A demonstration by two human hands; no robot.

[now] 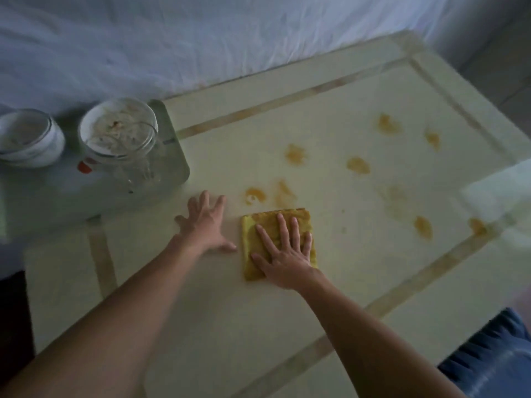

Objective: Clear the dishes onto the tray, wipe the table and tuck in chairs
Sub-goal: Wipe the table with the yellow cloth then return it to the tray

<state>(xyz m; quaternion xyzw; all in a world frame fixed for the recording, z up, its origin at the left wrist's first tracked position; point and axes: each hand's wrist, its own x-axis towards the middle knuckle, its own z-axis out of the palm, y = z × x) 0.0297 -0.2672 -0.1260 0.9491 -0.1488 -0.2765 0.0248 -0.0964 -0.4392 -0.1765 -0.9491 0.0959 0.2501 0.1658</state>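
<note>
A folded yellow cloth [258,239] lies flat on the pale cream table [330,282]. My right hand [283,251] presses flat on the cloth with fingers spread. Just left of the cloth, my left hand [205,222] rests palm down on the bare table, fingers apart and holding nothing. Several orange-yellow stains [357,165] dot the table beyond and to the right of the cloth. The grey tray [175,156] at the left carries a clear glass [135,156], a dirty white plate [115,127] seen behind it, and a white bowl [28,139].
A white sheet [201,38] drapes behind the table's far edge. A small red object [84,167] lies on the tray by the glass. Blue fabric [494,357] shows at the lower right, a dark shape [14,311] at the lower left.
</note>
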